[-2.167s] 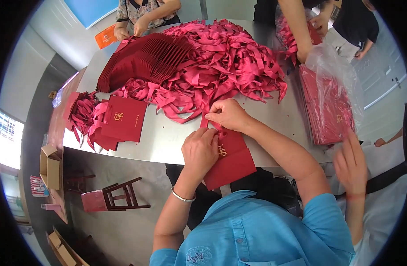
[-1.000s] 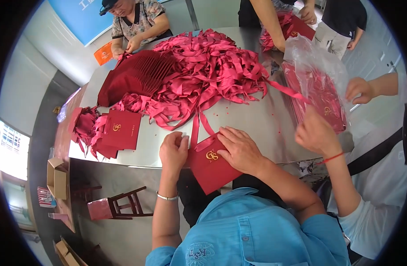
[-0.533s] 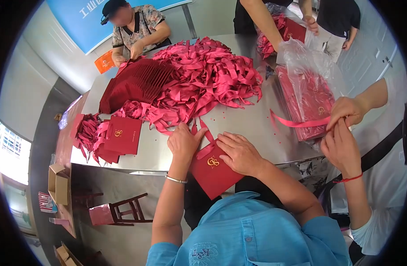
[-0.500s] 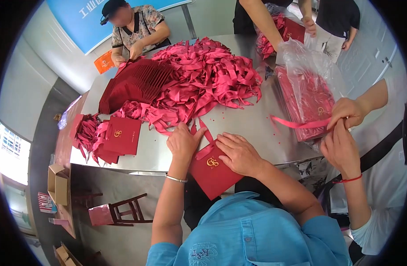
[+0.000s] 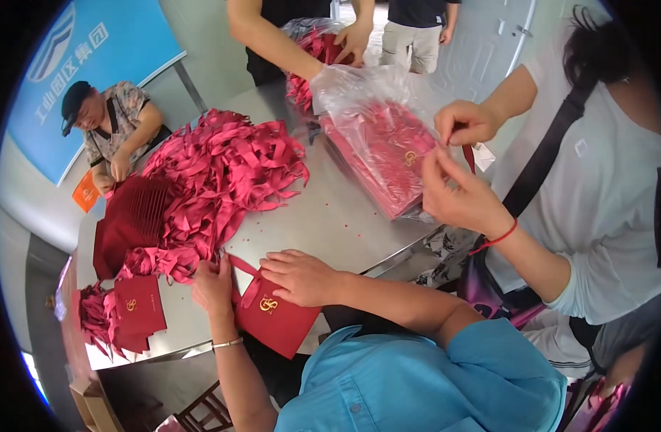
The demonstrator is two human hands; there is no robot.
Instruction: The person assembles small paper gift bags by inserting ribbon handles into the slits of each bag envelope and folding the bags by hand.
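A flat red paper gift bag (image 5: 279, 330) with a gold emblem rests at the table's near edge, tilted toward my body. Pinkish-red ribbon (image 5: 252, 289) loops from its top. Beside the bag's upper left corner, my left hand (image 5: 214, 289) is closed, its fingertips pinching the ribbon where it meets the heap. My right hand (image 5: 302, 279) lies flat across the bag's upper right edge, fingers stretched out over the ribbon's side. A large heap of ribbon (image 5: 230, 162) spreads beyond my hands. Left of it stands a row of dark red bags (image 5: 132, 219).
More red bags (image 5: 140, 309) with ribbons lie at the table's left corner. A plastic-wrapped stack of bags (image 5: 377, 155) sits far right. At my right, a co-worker's hands (image 5: 464, 162) are raised near it. Others work across the metal table (image 5: 323, 227). A wooden chair (image 5: 204, 410) stands below left.
The view has swung right, so the table's things sit farther left. My hands stay at the same bag. The ribbon strip the co-worker on my right held out no longer shows.
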